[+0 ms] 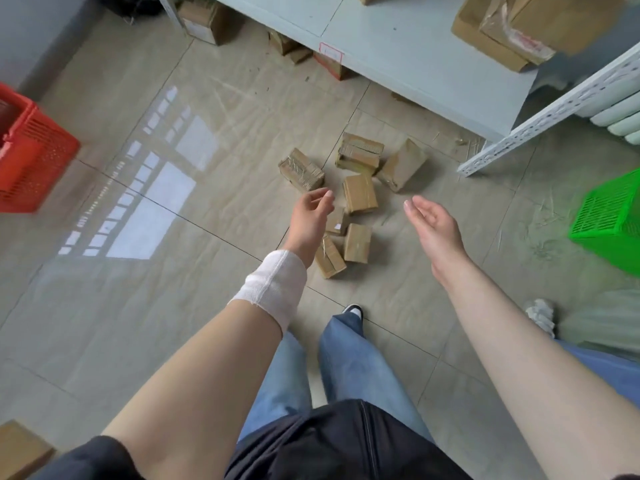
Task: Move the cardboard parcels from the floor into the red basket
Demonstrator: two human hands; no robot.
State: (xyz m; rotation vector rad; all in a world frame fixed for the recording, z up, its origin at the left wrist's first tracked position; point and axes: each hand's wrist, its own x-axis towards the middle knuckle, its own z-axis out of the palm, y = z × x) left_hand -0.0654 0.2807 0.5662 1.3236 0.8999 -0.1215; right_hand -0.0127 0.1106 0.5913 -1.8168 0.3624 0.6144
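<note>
Nearest the camera, a person in a dark top and blue jeans (349,368) is standing on the tiled floor (156,323), with one dark shoe (353,310) peeking out below the hems. Both bare forearms are reaching forward and down. A white bandage (273,285) is wrapping the left forearm just behind the wrist.

The left hand (311,216) is hanging over the floor with its fingers loosely curled, grasping nothing. The right hand (433,226) is hovering beside it, well apart, palm turned inward and fingers nearly straight, also holding nothing.

The cardboard parcels (360,194) are lying in a loose cluster on the floor, between the two hands and just beyond them. Two small ones are sitting just right of the left wrist, a third is showing partly from under the left hand, and one is lying between the fingertips of both hands. Three larger ones are resting past the fingertips, the leftmost just ahead of the left hand.

The red basket (34,161) is standing far to the left of the left hand, cut off by the frame edge; what it holds cannot be told. A green basket (609,220) is sitting far to the right of the right hand.

Beyond the parcels, a pale shelf (398,39) is carrying bigger taped boxes (502,32), and more boxes are tucked beneath it.
</note>
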